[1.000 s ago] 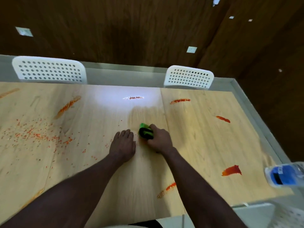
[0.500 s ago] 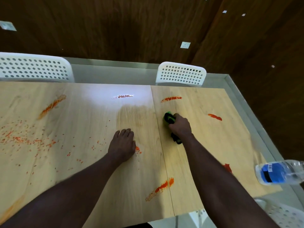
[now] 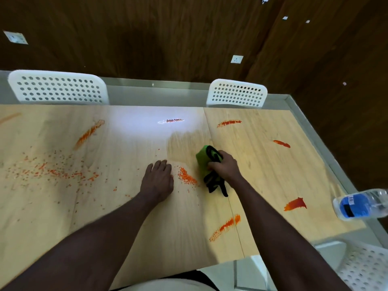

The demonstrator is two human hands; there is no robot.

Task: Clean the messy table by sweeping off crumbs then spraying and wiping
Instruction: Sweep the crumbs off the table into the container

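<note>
Nothing legible in view

The only label is the blue label (image 3: 355,208) wrapped round the plastic bottle (image 3: 375,199), which lies at the right edge of the table (image 3: 273,175). A small white patch (image 3: 349,200) on that label carries print, but it is too small and blurred to read. No brand, number or sign can be made out on it.

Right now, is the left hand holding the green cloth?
No, the right hand grips the green cloth; the left hand lies flat on the table.
</note>
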